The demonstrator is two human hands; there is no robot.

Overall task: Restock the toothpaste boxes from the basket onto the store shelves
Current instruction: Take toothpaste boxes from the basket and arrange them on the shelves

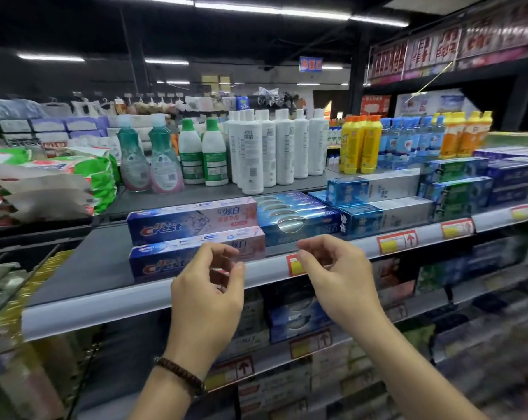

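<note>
Two toothpaste cartons occupy the left part of the shelf [105, 310]. The front Crest box [165, 262] lies lengthwise right behind the white price rail, and the rear Crest box [193, 221] sits directly behind it. Both show their logo side outward, which seems to be the point: a shopper reads the brand at once, and the long faces line up with the blue boxes [296, 222] next along. To the left of the pair the shelf is bare grey metal, so there is room for more stock.

Both hands hang in front of the rail, palms away from the camera and wrists raised from below. The left hand [208, 286], with a beaded bracelet [179, 374] at its wrist, has loosely curled fingers, thumb and forefinger close together, and grips nothing. Its fingertips overlap the right end of the front Crest box. The right hand [338, 274] hovers over a red and yellow price tag [294, 265], fingers bent in the same slack way and equally empty.

I judge this placement finished, with the next carton yet to be fetched. The wire frame [11, 286] at the far left may be the basket, though it is too blurred to be sure.
</note>
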